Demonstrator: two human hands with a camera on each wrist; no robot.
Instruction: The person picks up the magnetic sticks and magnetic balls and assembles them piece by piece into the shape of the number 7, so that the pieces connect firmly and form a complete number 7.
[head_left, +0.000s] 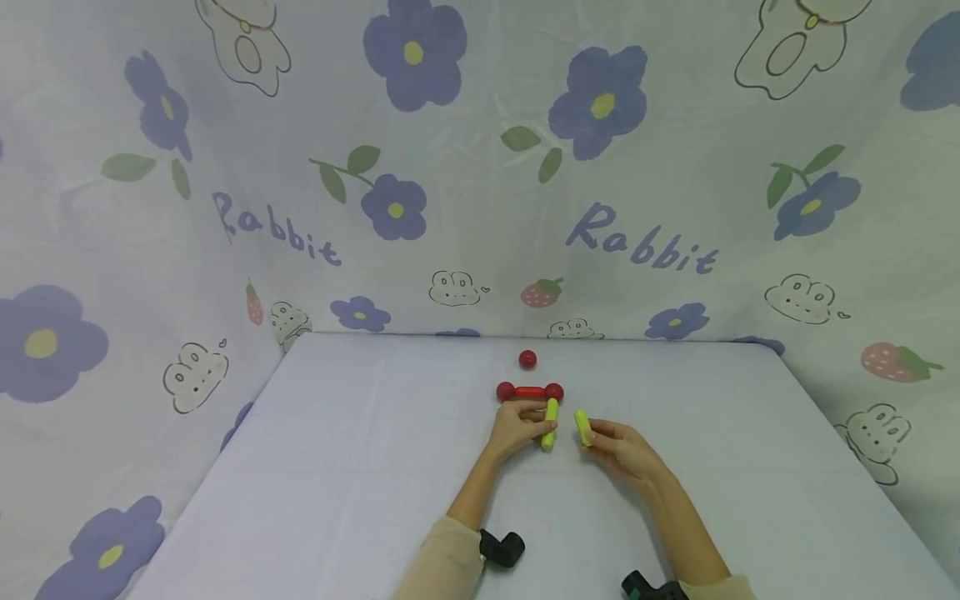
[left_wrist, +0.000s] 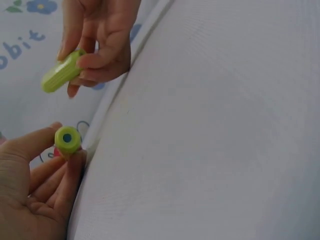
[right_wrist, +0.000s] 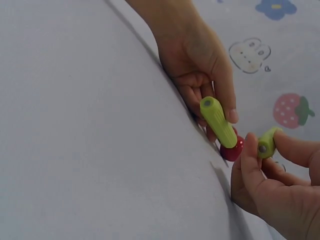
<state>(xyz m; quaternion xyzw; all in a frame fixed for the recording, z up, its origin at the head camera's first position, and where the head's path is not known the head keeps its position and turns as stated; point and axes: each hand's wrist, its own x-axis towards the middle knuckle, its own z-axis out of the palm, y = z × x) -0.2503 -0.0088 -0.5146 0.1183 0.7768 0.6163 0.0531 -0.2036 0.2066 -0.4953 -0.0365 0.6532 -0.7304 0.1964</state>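
Observation:
My left hand (head_left: pixel 517 427) pinches a yellow-green rod (head_left: pixel 550 425) between thumb and fingers. Seen end-on in the left wrist view, this rod (left_wrist: pixel 67 139) has a round dark dot in its tip. A second yellow-green rod (head_left: pixel 582 427), with a grey tip in the right wrist view, is pinched by my right hand (head_left: pixel 626 452). A small gap separates the two rods. Just beyond the left fingers, a red rod (head_left: pixel 530 392) lies between two red balls, one at the left end (head_left: pixel 506 391) and one at the right end (head_left: pixel 554 392). The left hand's rod overlaps the right ball's lower edge in the head view.
Farther back on the white table (head_left: pixel 360 433) sits a single red ball (head_left: pixel 527 359). A patterned cloth (head_left: pixel 480 167) with flowers and rabbits hangs behind the table and along its sides. Black wrist devices (head_left: pixel 502 548) are worn near both sleeves.

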